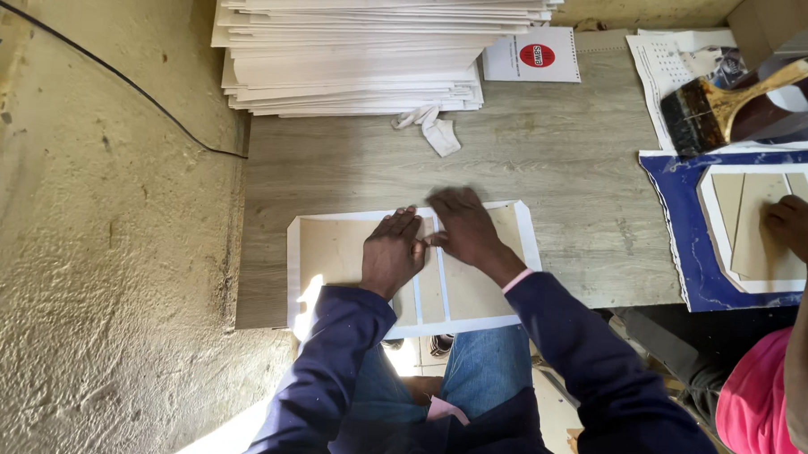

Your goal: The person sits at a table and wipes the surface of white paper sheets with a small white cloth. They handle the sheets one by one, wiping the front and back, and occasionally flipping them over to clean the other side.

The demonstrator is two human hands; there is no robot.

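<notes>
Both hands press flat, fingers spread and gripping nothing — left hand (392,251) and right hand (465,227) touching over the narrow middle cardboard strip (432,291). The strip runs away from the person; the white sheet (351,213) beneath lies long-axis left to right at the wooden table (550,160) near edge.

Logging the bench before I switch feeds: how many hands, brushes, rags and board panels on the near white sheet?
Hands: 3 (left hand, right hand, co-worker's hand)
Brushes: 1 (brush)
Rags: 1 (rag)
Board panels: 3 (left, spine, right)
Total: 8
</notes>
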